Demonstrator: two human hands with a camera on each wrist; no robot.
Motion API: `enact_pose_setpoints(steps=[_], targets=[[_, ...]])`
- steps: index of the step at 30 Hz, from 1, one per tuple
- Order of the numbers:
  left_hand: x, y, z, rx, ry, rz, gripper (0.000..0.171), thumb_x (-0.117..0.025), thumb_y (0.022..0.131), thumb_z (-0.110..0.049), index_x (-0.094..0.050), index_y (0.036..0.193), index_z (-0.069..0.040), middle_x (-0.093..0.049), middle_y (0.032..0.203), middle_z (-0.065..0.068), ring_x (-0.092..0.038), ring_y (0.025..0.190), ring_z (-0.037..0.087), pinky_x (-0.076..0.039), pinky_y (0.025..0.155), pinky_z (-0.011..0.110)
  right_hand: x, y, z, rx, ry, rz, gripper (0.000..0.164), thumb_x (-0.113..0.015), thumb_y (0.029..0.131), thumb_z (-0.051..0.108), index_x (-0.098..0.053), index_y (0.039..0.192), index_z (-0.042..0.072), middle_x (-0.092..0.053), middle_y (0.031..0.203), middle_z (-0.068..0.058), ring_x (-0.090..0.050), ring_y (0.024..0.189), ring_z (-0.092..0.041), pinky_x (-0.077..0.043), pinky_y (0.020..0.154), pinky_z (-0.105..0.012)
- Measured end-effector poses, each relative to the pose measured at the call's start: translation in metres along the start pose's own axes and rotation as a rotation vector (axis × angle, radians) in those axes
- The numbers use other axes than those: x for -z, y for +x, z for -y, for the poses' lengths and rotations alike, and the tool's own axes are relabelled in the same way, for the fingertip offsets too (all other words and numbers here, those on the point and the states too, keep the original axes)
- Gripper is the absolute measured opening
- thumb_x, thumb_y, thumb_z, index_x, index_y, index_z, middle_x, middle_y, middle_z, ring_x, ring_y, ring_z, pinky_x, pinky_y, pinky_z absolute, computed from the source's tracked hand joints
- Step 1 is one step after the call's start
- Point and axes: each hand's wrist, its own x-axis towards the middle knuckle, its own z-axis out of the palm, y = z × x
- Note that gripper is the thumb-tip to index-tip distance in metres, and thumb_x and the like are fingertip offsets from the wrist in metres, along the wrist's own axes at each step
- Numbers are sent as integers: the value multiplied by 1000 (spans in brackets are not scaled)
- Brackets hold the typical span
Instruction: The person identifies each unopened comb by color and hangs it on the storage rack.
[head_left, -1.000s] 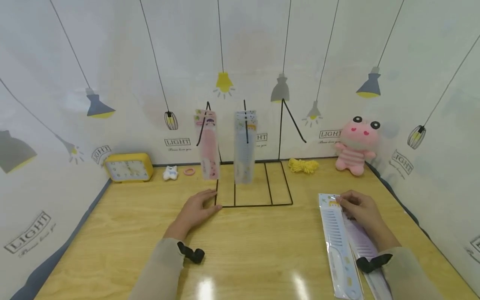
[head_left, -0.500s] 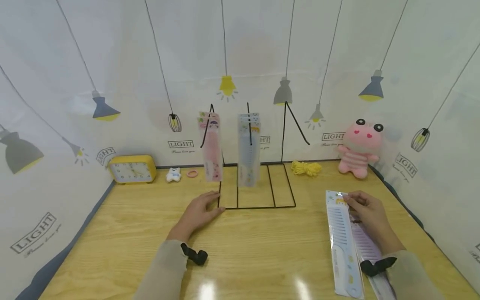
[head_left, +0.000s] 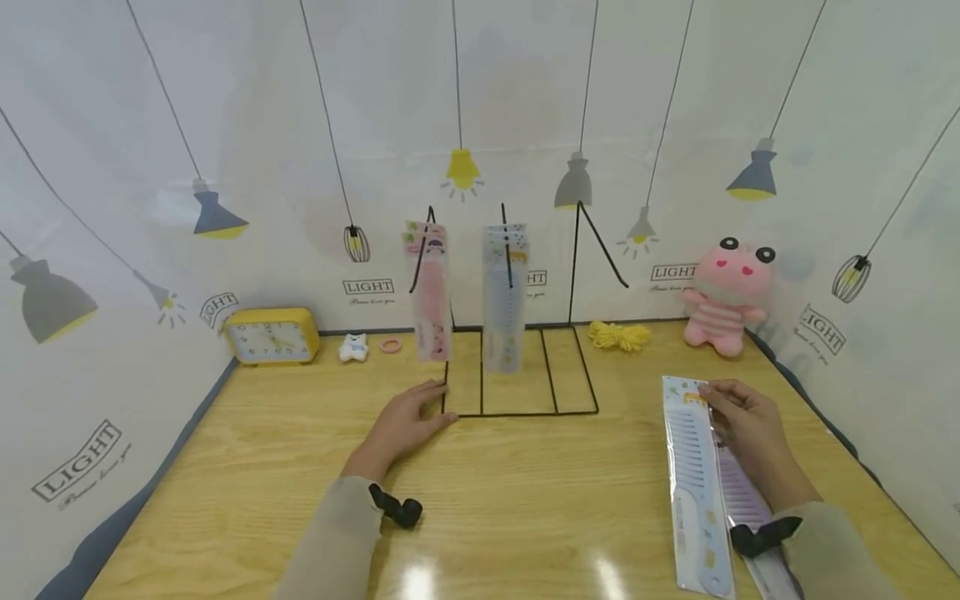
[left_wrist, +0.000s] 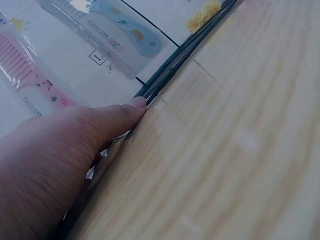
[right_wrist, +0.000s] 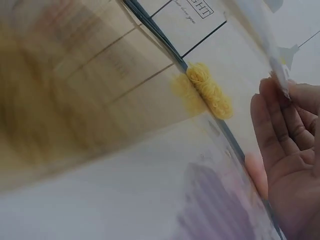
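My left hand (head_left: 408, 423) touches the front left corner of a black wire display rack (head_left: 525, 413), thumb and fingers extended onto the base wires. In the left wrist view, the thumb (left_wrist: 120, 117) lies against the wire. My right hand (head_left: 753, 429) pinches the top of a light blue comb in clear packaging (head_left: 690, 467), between thumb and fingers. A packaged purple comb (head_left: 742, 492) lies partly behind it, overlapped by the blue one and the hand. On the rack hang packaged pink combs (head_left: 431, 292) at left and blue combs (head_left: 505, 300) in the middle; the right hook (head_left: 603, 246) is bare.
Along the back stand a yellow alarm clock (head_left: 272, 337), a small white bear figure (head_left: 353, 347), a pink ring (head_left: 391, 345), a bundle of yellow cord (head_left: 619, 336) and a pink plush toy (head_left: 726, 300). Lamp-printed cloth walls close off the back and sides.
The right hand raises the top of the blue comb a little, and the comb stands more upright in view. My left hand stays on the rack corner while the head view shifts slightly.
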Motion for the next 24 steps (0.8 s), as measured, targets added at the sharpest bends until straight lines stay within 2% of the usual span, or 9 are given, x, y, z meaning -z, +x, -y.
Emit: enact_pose_setpoints(steps=[8,13,19,24], targets=[[0,-1,1,12,3,6,66,-64,94,-56,-53,149,-21,-43,156,-1,-35,146,22,-28,120,50,-4,-4,9,119,89,17,17,-76,92,16,-72,102,3,-72,89,4,-66,80,-4,-57,69,-15],[1,1,2,23,3,6,65,-63,94,-57,-52,149,-22,-43,157,-2,-34,147,21,-28,120,50,-12,-7,22,163,41,11,13,-74,93,15,-72,101,5,-72,89,5,-66,82,-3,-57,73,-15],[2,1,1,34,-8,8,66,-64,94,-56,-53,149,-22,-43,156,-4,-34,147,20,-28,120,49,-37,-19,50,292,52,27,10,-72,93,6,-70,100,-2,-72,86,0,-67,80,-6,-58,75,-17],[0,1,2,47,-11,16,66,-65,94,-56,-52,149,-22,-42,156,-7,-33,147,17,-28,120,46,-66,-32,70,437,6,136,11,-66,95,-1,-65,101,-11,-73,87,-1,-68,81,-7,-58,77,-18]])
